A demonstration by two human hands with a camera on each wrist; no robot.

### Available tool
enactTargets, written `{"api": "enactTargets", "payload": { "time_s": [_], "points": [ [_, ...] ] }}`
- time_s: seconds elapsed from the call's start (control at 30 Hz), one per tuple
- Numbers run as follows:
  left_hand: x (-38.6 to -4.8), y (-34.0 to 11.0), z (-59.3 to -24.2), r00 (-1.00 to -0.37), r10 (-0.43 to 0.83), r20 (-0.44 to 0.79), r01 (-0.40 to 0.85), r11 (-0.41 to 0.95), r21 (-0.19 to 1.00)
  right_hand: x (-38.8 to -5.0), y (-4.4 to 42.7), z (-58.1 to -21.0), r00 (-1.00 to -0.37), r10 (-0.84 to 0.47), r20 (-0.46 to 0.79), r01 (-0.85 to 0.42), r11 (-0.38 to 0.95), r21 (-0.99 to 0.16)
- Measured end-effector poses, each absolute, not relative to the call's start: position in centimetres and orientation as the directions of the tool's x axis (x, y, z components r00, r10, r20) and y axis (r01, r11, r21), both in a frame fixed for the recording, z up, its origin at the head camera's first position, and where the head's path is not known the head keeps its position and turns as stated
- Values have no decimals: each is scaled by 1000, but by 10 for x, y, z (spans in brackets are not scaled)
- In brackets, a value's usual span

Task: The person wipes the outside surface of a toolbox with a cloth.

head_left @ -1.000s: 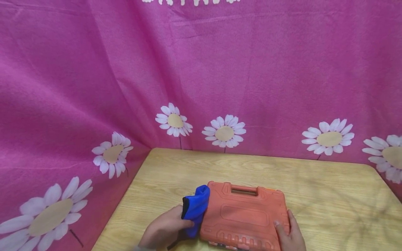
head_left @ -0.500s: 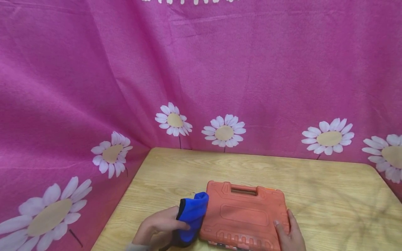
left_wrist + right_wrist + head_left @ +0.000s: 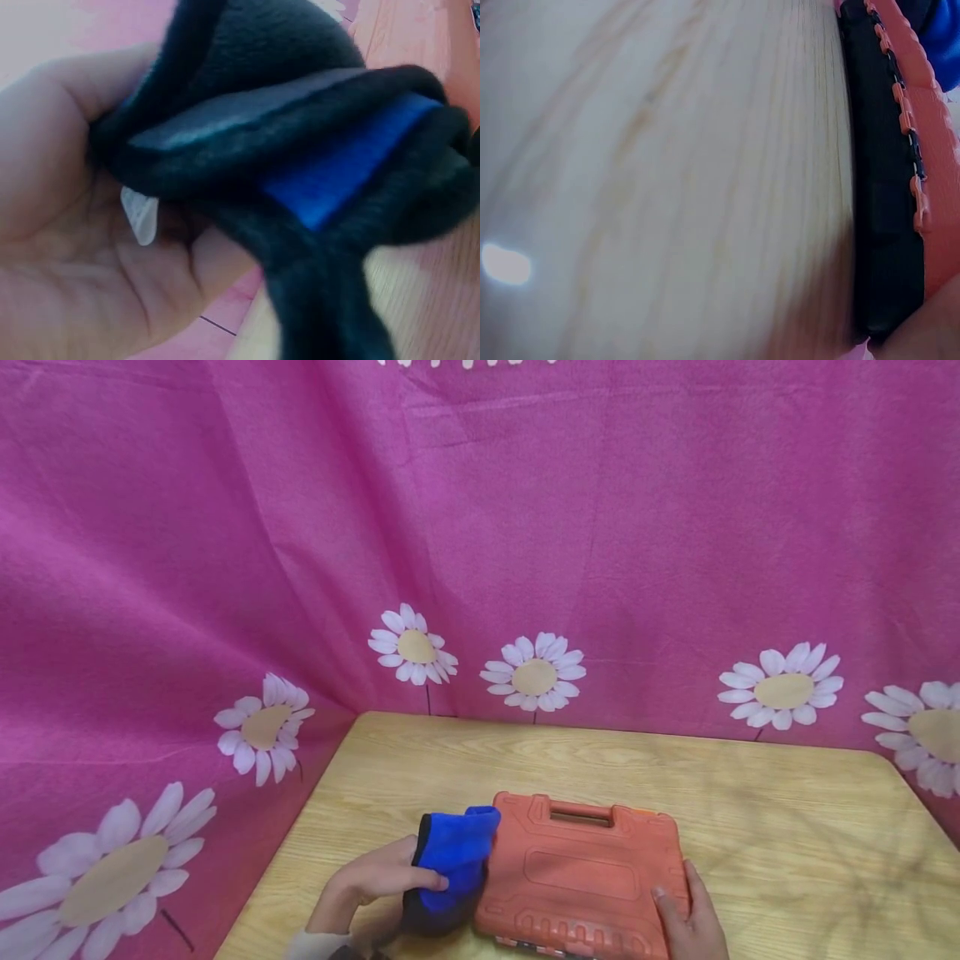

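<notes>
An orange-red plastic tool case (image 3: 577, 872) lies flat on the table, its handle away from me and its hinged edge towards me. My right hand (image 3: 692, 914) grips the case's right side, thumb on top and fingers along the edge. At the left side of the case my left hand (image 3: 386, 877) holds a bunched cloth (image 3: 457, 852), blue on one side with black edging. In the left wrist view the folds of the cloth (image 3: 247, 127) show dark grey and blue, with a small white tag (image 3: 140, 215). The cloth hides some left fingers.
The wooden tabletop (image 3: 615, 756) extends behind the case and to both sides. A pink curtain (image 3: 645, 527) printed with several daisies hangs along the table's back and left edges. In the right wrist view the case's black base (image 3: 889, 202) rests on the wood.
My left hand has shifted a little left with the cloth, which now shows more of its blue face. The right hand and the case stay nearly in place.
</notes>
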State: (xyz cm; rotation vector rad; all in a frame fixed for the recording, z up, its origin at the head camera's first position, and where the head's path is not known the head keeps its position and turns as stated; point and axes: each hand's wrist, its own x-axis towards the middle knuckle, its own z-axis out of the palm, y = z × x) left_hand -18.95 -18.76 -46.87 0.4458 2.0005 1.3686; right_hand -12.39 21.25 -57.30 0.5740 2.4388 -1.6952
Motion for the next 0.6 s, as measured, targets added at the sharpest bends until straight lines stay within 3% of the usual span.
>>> {"api": "enactTargets", "payload": {
  "time_s": [0.27, 0.6],
  "points": [
    [-192, -184, -466, -822, 495, -283, -164, 271, 949, -124, 212, -571, -921, 243, -306, 374, 321, -870],
    [-197, -168, -465, -874, 437, -214, -168, 143, 975, -124, 212, -572, -925, 252, -285, 360, 337, -870]
  ]
}}
